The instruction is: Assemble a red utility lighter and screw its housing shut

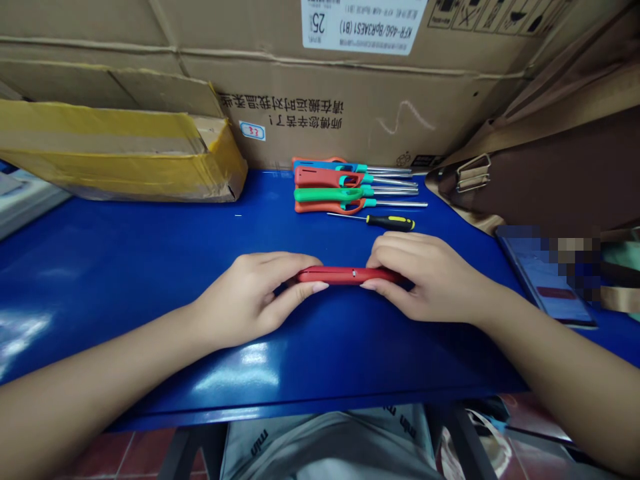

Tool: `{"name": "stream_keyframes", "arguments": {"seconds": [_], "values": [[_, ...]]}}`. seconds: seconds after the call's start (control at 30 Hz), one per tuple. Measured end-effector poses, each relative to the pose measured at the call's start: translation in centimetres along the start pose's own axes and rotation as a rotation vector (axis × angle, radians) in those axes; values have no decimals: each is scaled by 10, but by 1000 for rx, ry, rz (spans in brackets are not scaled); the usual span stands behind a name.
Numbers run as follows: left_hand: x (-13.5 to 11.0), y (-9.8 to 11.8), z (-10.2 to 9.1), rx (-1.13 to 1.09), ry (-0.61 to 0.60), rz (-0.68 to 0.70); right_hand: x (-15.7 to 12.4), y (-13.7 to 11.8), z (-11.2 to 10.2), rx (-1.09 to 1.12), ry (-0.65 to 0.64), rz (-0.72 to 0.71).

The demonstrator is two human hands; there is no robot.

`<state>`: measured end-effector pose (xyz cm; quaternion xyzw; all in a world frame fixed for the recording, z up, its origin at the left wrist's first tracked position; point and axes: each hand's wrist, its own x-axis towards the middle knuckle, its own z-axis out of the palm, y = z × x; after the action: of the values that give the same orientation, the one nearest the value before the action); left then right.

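Both hands grip a slim red lighter handle (336, 275), held level just above the blue table. My left hand (257, 290) pinches its left end between thumb and fingers. At the right end, my right hand (425, 277) closes round it the same way and hides that end, so I cannot see a metal tube. A small pale spot shows in the handle's side near the right thumb. Beyond the hands lies a black and yellow screwdriver (390, 223), its shaft pointing left.
Several long-necked lighters, including a green lighter (327, 194), lie in a row behind the screwdriver. A large cardboard box (280, 80) walls off the back. A yellow-taped carton (125, 167) stands left. On the right are a tablet-like device (555, 293) and a metal clip (473, 175).
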<state>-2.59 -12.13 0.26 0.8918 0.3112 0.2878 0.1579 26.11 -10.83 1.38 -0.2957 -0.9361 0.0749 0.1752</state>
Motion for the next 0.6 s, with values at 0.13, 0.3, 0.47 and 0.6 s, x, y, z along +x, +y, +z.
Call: {"name": "stream_keyframes", "arguments": {"seconds": [0.13,0.3,0.47,0.6], "values": [[1,1,-1,-32,-12,-36,0,-1,0,-5,-9,9],[1,3,-4,-55,-35,-41,0,-1,1,7,-3,-6],[1,4,-1,-52,-29,-2,2,-5,4,-3,36,-27],[1,7,7,-85,4,51,5,-13,13,-39,148,-52]]}}
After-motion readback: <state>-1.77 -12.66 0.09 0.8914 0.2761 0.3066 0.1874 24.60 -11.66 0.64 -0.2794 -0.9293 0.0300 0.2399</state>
